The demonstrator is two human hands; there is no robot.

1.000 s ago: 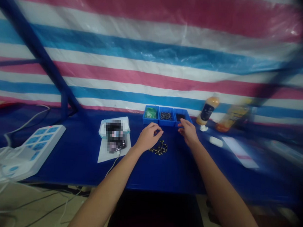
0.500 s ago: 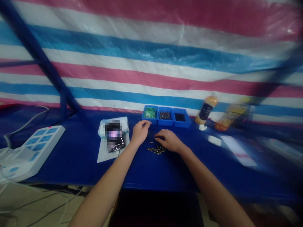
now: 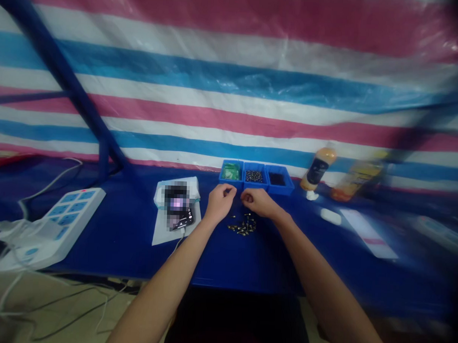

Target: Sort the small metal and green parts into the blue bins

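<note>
Moved: right hand (image 3: 260, 202) has lifted off the pile of small metal parts (image 3: 242, 226), where it lay half a second ago, and drawn in beside the left hand (image 3: 220, 201), which has barely shifted.
Meaning: both hands now meet just behind the pile, fingertips nearly touching, so the handling seems to have passed from the heap to something between the fingers.
Desk (image 3: 248, 262): blue, one, carrying everything below.
Power strip (image 3: 58, 220): one, white, near the left edge, with cables trailing off.
Pile: one loose heap on the desk just in front of the hands; the pieces are too small and blurred to count.
Left hand: fingers curled into a pinch; whether a piece sits in it is too small to tell.
Right hand: fingers curled likewise, tips turned toward the left hand; contents cannot be told.
Phone (image 3: 178, 210): one, lying on a white sheet of paper (image 3: 162, 234), left of the hands.
White lump (image 3: 328, 215): one, to the right, beside one pale card (image 3: 365, 231).
Bins (image 3: 254, 176): three small blue ones in a row behind the hands, holding green, dark grey and black contents.
Bottles (image 3: 319, 169): two, orange and yellow, right of the bins.
Backdrop: one striped sheet (image 3: 232, 91).
</note>
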